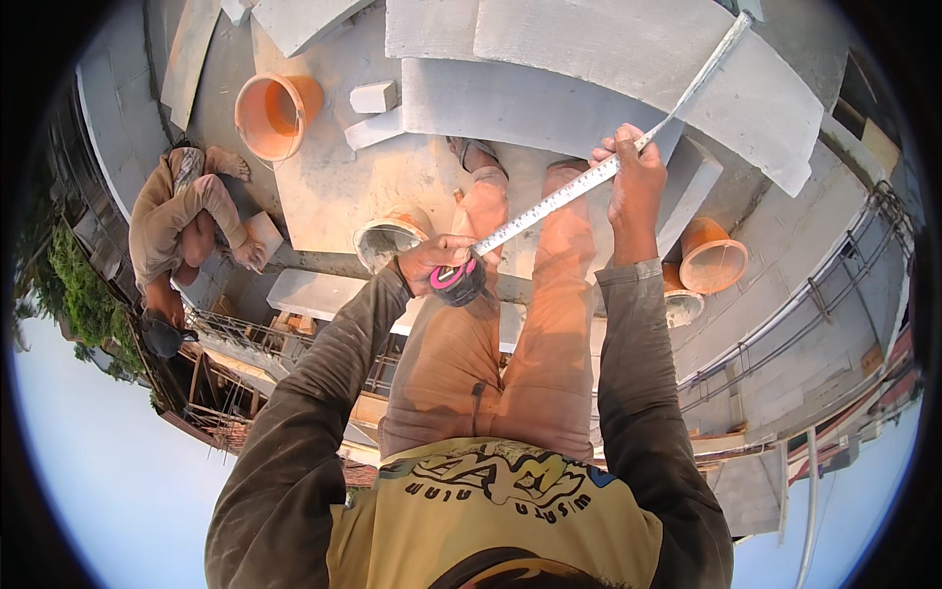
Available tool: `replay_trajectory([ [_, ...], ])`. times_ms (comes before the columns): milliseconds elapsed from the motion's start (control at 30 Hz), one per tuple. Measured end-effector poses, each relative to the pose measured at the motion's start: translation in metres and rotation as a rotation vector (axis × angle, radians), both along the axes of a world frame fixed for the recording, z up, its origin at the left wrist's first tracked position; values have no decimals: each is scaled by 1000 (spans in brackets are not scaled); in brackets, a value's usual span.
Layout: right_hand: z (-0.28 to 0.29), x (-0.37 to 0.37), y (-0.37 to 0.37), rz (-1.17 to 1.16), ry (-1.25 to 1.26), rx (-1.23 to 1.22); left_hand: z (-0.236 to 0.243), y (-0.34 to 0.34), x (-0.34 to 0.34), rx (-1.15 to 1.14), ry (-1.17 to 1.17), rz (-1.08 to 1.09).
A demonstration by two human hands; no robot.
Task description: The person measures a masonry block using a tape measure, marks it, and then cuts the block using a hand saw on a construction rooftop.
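Note:
A black and pink tape measure (459, 279) sits in my left hand (432, 261), whose fingers are closed around its case. Its white blade (549, 203) runs out toward the upper right, over my legs. My right hand (636, 177) is closed on the blade partway along, and the blade's free end reaches past it, over a light grey slab (648, 69). Beneath the blade lies another grey block (530, 103) on the floor, just beyond my feet.
Orange buckets stand around me: one (278, 115) at the far left, a mortar-smeared one (391, 239) near my left hand, another (712, 257) at right. A co-worker (186, 221) crouches at left. A small block (373, 97) and steel rebar (824, 294) are also here.

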State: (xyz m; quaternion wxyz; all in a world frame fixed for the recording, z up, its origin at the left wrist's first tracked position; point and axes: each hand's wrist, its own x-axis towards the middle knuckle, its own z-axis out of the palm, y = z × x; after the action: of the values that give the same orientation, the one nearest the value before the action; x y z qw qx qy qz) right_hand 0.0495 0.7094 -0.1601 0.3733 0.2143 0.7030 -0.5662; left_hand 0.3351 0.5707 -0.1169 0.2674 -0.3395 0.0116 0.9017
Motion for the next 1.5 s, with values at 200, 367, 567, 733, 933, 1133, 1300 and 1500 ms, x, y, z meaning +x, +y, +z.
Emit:
replay_trajectory([
  [200,80,-18,32,-125,34,-13,153,55,35,-31,-153,36],
  [367,179,-74,43,-297,114,-127,238,45,25,-144,43,-89],
  [567,393,-139,21,-281,461,-386,351,10,-28,-540,395,-319],
  [733,518,-165,26,-225,779,-566,384,2,-66,-1014,628,-369],
  [933,595,-147,36,-194,905,-709,406,23,-64,-992,510,-106],
  [1133,604,-157,47,-229,926,-646,407,18,-73,-1234,544,17],
  [1300,591,-169,53,-176,850,-603,407,11,-76,-1355,476,18],
  [1500,567,-178,51,-158,782,-640,393,0,-77,-1416,459,-57],
])
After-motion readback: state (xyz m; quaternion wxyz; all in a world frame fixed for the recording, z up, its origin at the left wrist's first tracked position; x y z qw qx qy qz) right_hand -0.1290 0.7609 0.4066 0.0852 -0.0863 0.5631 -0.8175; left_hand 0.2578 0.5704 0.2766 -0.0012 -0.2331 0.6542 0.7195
